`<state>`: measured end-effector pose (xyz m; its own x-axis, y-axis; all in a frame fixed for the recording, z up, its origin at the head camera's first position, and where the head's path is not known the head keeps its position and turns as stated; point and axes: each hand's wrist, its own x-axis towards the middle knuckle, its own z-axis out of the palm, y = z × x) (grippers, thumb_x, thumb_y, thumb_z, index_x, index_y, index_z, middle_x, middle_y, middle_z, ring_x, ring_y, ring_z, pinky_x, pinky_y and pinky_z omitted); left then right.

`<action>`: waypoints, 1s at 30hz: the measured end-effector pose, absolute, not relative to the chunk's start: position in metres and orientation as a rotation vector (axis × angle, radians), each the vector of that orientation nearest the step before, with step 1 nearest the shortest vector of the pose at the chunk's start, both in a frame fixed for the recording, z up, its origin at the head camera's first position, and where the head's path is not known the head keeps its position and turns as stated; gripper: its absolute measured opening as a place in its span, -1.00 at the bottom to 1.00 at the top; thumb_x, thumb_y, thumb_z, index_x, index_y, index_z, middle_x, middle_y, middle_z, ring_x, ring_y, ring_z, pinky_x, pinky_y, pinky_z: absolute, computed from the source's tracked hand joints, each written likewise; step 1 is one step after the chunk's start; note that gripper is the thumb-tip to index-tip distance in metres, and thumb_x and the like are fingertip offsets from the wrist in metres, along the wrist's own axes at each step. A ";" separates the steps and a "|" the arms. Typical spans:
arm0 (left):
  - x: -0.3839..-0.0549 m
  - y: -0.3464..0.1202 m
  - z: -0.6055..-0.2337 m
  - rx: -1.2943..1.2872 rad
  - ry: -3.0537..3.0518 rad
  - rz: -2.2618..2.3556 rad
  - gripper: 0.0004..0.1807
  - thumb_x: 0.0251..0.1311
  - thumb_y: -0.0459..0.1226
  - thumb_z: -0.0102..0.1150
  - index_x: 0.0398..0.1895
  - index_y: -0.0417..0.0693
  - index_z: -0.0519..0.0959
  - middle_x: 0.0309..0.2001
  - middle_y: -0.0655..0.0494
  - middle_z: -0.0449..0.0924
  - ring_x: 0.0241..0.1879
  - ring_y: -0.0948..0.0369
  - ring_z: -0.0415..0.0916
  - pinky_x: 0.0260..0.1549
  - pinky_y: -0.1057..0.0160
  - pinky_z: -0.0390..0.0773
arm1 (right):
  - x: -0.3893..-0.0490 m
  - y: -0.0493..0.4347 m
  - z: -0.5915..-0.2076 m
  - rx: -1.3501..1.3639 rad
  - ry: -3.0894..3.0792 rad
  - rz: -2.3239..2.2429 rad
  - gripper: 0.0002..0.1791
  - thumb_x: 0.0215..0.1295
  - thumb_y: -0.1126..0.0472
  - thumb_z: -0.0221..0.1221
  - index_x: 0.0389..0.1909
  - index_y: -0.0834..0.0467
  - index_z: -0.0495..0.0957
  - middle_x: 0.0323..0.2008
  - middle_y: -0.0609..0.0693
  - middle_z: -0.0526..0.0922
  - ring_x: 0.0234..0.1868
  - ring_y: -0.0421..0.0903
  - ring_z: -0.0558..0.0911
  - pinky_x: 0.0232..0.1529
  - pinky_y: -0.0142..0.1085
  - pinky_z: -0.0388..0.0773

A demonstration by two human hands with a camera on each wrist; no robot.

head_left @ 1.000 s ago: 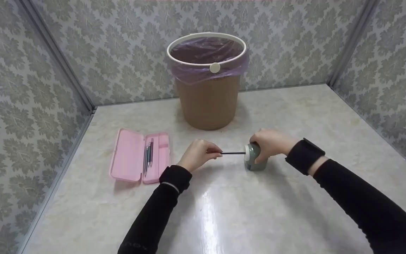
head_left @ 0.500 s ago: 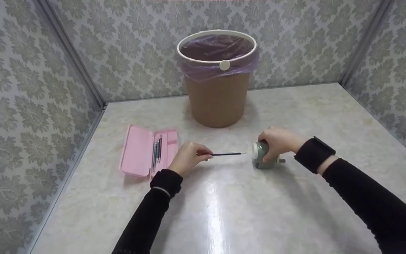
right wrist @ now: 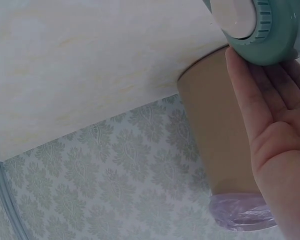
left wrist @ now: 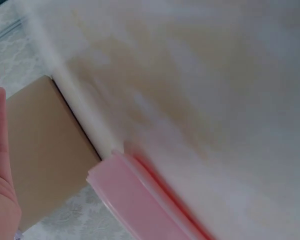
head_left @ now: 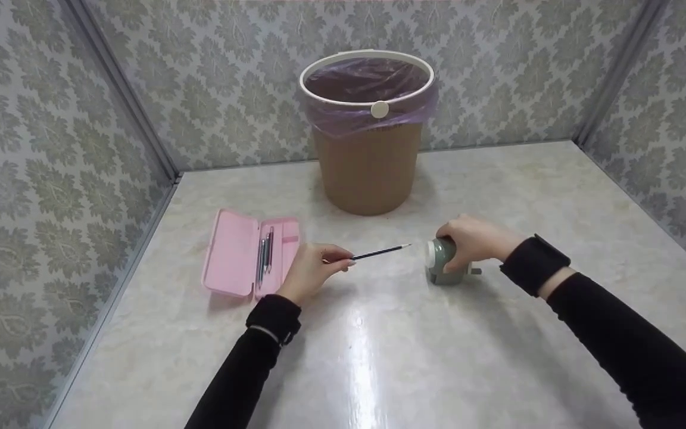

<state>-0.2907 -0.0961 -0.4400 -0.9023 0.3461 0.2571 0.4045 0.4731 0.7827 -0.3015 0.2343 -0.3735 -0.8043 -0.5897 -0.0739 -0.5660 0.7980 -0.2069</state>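
Slender dark pencil (head_left: 379, 252) was pinched by close-set fingers of the left hand (head_left: 313, 268), presumably to leave its tip free beyond them; under wider-set right hand (head_left: 471, 241) fingers, rounded green plastic sharpener (head_left: 442, 276) was gripped, likely for steadiness.

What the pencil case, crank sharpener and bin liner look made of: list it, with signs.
Pencil case: probably moulded plastic, satin pink, given its even colour and rounded corners.
Crank sharpener: likely hard plastic, glossy green; the body shows highlights.
Bin liner: apparently thin plastic film, translucent purple; its wrinkles catch the light.
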 end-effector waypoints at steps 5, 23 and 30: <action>-0.283 -0.093 -0.440 -0.618 -2.530 -1.617 -0.86 0.22 -0.38 0.38 -0.17 -0.19 0.79 -0.26 -0.11 0.83 -0.31 0.15 0.79 -0.22 0.38 0.70 | -0.300 0.237 -0.376 -0.921 2.853 -0.303 -0.59 -0.05 0.14 0.53 -0.19 0.24 0.69 -0.30 0.05 0.73 -0.30 -0.06 0.56 -0.26 -0.24 0.51; -0.255 -0.059 -0.435 -0.358 -2.103 -2.222 -0.75 0.24 -0.41 0.36 -0.06 -0.42 0.70 -0.25 -0.12 0.83 -0.35 0.35 0.76 -0.16 0.28 0.76 | -0.292 0.244 -0.390 -0.909 2.886 -0.480 -0.42 0.06 0.20 0.50 0.10 0.37 0.63 -0.05 0.23 0.77 -0.13 0.07 0.74 -0.13 -0.09 0.70; -0.248 -0.045 -0.435 -0.255 -2.003 -2.373 -0.71 0.25 -0.41 0.34 -0.02 -0.44 0.68 -0.20 -0.13 0.83 -0.33 0.33 0.78 -0.13 0.28 0.76 | -0.285 0.248 -0.391 -0.933 2.915 -0.580 -0.28 0.12 0.16 0.50 0.25 0.43 0.52 0.13 0.34 0.69 0.08 0.21 0.72 0.05 0.01 0.68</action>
